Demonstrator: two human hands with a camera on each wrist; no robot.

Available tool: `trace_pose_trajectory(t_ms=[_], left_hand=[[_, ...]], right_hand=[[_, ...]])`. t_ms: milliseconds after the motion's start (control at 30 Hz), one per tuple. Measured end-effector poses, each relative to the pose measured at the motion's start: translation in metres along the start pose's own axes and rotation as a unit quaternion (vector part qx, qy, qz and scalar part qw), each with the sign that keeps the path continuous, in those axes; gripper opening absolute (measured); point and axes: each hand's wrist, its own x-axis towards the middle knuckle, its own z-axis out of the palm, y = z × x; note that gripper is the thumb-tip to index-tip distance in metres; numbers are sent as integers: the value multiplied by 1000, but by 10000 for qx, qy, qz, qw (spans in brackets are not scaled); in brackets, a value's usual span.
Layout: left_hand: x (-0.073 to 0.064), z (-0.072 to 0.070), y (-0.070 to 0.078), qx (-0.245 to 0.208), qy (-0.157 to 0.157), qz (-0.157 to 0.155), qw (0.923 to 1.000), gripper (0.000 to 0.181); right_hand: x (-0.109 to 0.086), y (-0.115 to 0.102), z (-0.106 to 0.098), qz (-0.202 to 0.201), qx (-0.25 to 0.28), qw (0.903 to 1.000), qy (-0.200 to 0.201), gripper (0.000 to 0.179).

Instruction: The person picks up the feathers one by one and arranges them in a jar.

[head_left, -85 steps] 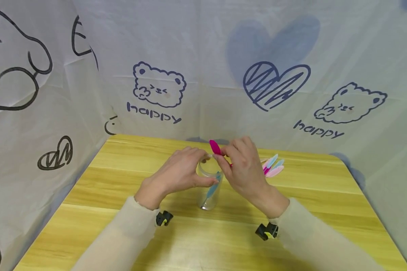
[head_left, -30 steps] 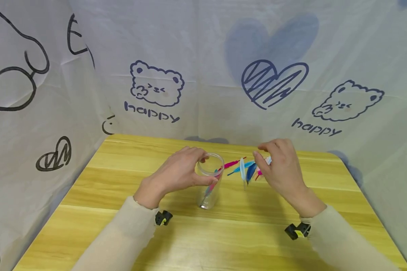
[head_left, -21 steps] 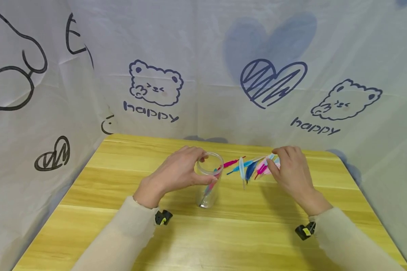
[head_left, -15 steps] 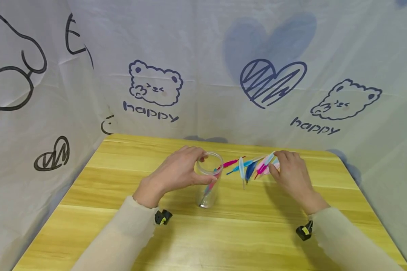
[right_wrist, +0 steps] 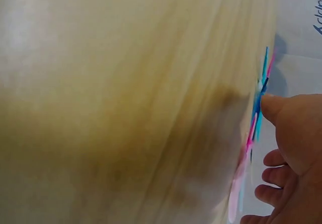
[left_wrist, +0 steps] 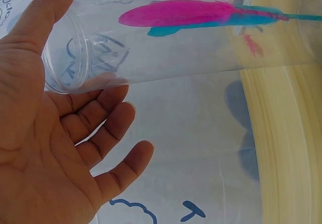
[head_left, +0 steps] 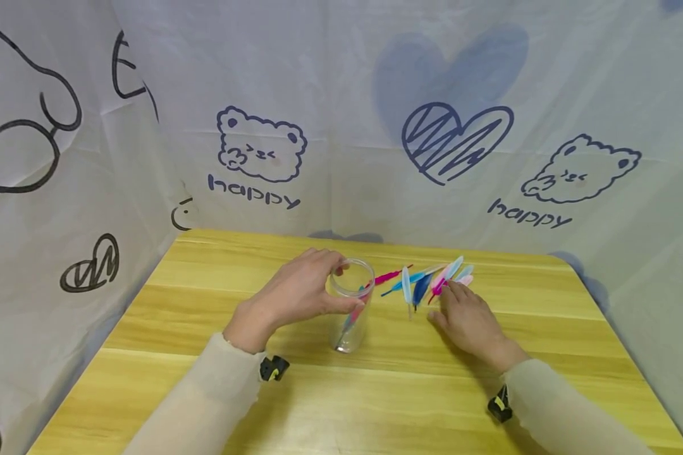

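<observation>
A tall clear jar (head_left: 361, 330) stands upright on the table. My left hand (head_left: 293, 292) grips it near the open rim, thumb on one side and fingers on the other. Inside lean a magenta feather (left_wrist: 176, 13) and a blue feather (left_wrist: 163, 31), overlapping. To the right lies a loose pile of feathers, among them a dark blue feather (head_left: 420, 289), a white feather (head_left: 406, 284) and a pale blue feather (head_left: 454, 268). My right hand (head_left: 471, 321) is low at the pile's near side, fingertips by the pink and pale feathers. Its thumb stands apart from the loosely bent fingers.
The wooden table (head_left: 319, 404) runs back to a white cloth backdrop (head_left: 353, 189) printed with bears and hearts. Another cloth wall (head_left: 136, 189) borders the left side. A further magenta feather (head_left: 389, 277) lies between jar and pile.
The right hand dropped a magenta feather into the jar beside the blue one, then moved right to the pile. Since half a second ago it has come lower and nearer. The left hand stayed.
</observation>
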Motion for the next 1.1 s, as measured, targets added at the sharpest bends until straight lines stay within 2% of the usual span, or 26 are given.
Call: trace_pose_trajectory(t_ms=[200, 433, 633, 833, 933, 1000, 1100], left_hand=[[-1, -1, 1, -29, -8, -15, 10000, 67], [0, 0, 1, -57, -29, -24, 10000, 67], [0, -1, 1, -95, -23, -21, 9999, 66], [-1, -1, 0, -114, -31, -19, 9999, 66], [-1, 0, -1, -112, -25, -28, 9999, 65], [-1, 0, -1, -114, -21, -29, 9999, 65], [-1, 0, -1, -117, -28, -27, 9999, 65]], right_hand=[[-5, -2, 6, 17, 11, 9990, -440, 68], [-11, 3, 10, -197, 94, 9973, -707, 71], [-21, 13, 8, -265, -4, 9975, -658, 72], [-39, 27, 3, -613, 108, 9966, -533, 69], [-46, 35, -3, -769, 267, 9957, -448, 59], [-50, 41, -7, -775, 316, 9959, -330, 41], [-53, 51, -13, -730, 250, 9970, 80, 15]])
